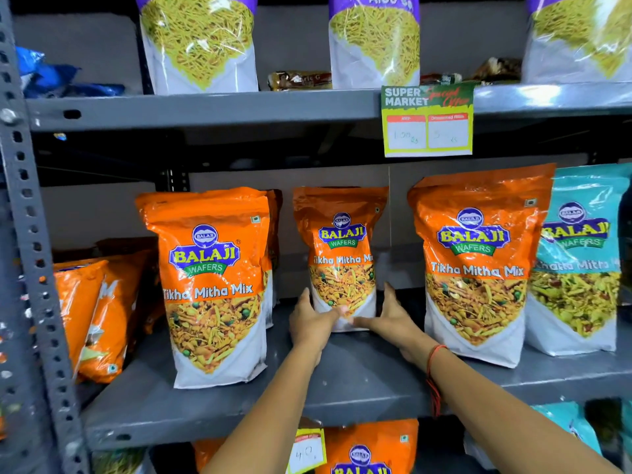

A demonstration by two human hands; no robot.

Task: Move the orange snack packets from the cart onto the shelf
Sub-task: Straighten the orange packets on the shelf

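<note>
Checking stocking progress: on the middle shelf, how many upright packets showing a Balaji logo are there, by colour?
Orange: 3 (left packet, middle packet, right packet)
Teal: 1 (teal packet)
Total: 4

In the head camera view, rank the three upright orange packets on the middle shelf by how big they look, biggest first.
1. Right orange packet and left orange packet: look about alike, too close to rank.
2. Middle orange packet, held by both hands: looks smallest, but it sits farther back, so true size is unsure.
</note>
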